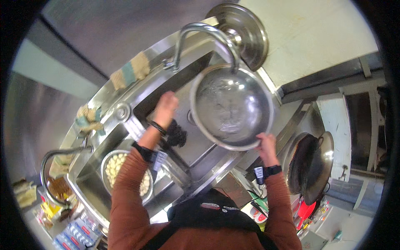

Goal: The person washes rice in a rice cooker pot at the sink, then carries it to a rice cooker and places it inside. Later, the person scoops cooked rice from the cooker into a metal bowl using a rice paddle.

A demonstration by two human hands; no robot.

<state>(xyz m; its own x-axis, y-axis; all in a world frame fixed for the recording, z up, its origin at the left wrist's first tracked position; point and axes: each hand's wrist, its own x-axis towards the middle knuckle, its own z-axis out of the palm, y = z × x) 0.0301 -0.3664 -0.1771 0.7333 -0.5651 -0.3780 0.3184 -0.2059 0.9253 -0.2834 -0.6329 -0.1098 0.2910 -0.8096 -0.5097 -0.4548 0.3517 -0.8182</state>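
A large round metal bowl (233,100) sits tilted over the right-hand sink basin (187,152), under the tall curved faucet (204,27). A shallow layer of what looks like water glints inside it. My right hand (266,146) grips the bowl's near right rim. To the left of the bowl, my left hand (166,106) is raised above the basin, apart from the rim; motion smears its fingers. Just below that hand, a dark tangled scrubber (176,135) lies in the basin. My left forearm partly hides a metal colander of pale round pieces (114,166) in the left basin.
A large metal lid (250,35) leans behind the faucet. Striped cloths (131,71) hang over the sink's back edge, and a second faucet (48,166) arches over the left basin. Woks (318,166) stand at the right. Bottled-water packs (77,233) lie at the lower left.
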